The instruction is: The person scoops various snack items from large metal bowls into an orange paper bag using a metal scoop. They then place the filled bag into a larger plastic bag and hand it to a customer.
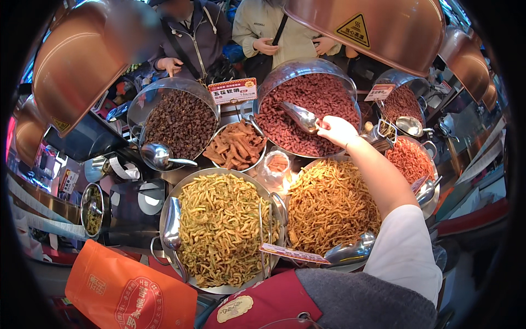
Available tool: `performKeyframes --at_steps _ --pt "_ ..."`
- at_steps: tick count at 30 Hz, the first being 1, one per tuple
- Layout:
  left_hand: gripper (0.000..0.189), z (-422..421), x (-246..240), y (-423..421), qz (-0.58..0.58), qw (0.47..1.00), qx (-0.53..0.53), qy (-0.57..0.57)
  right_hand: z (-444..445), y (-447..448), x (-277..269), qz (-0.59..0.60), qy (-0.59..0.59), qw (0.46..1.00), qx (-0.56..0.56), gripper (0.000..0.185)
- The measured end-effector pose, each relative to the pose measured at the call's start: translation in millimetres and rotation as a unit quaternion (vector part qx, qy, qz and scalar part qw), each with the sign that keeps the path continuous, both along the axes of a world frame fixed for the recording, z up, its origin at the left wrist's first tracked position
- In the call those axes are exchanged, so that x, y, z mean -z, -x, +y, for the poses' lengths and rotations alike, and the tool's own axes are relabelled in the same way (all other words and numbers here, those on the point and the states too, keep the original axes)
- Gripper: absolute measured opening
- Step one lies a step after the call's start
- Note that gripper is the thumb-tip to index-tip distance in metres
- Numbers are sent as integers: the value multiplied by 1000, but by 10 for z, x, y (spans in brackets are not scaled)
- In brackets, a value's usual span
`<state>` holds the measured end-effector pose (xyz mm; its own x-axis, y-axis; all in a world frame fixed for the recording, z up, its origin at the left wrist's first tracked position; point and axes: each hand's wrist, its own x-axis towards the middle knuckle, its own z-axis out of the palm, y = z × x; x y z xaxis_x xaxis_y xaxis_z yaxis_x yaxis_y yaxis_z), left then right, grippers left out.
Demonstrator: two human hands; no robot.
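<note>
My right hand (337, 130) is closed around the handle of a metal scoop (302, 117). The scoop's bowl lies against a heap of dark red fried meat pieces (312, 92) in a large round pan with a transparent guard (283, 72). My right arm reaches over a pan of golden fried strips (328, 201). My left hand is out of view. At the lower left stands an orange printed pouch (131, 288); whatever supports it is hidden. Straight before me is a pan of greenish-yellow fried strips (222, 222) with its own scoop (171, 224) at the left side.
Dark brown pieces (178, 119) fill another guarded pan, with a ladle (158, 156) on its edge. Brown slices (236, 146) and orange-red strips (409, 160) sit nearby. Copper lamp hoods (370, 28) hang overhead, one bearing a heat warning. Two people (193, 37) stand across the counter.
</note>
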<state>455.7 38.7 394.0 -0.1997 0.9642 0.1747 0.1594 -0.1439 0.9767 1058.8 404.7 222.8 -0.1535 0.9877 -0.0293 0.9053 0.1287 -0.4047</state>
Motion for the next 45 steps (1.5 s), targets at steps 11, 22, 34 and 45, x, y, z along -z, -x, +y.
performKeyframes --at_steps 11,22,34,45 --pt "21 -253 -20 140 18 999 -32 -16 9 -97 -52 -112 -54 986 112 33" --pt "20 -371 -573 597 167 984 -25 -57 -686 -312 -354 -85 -128 985 77 28" --pt "15 162 -525 627 359 932 41 -35 -1087 -499 -376 -121 -130 981 84 22" --pt "17 713 -168 744 515 849 110 -42 -1408 19 -1075 -69 -258 963 26 19"
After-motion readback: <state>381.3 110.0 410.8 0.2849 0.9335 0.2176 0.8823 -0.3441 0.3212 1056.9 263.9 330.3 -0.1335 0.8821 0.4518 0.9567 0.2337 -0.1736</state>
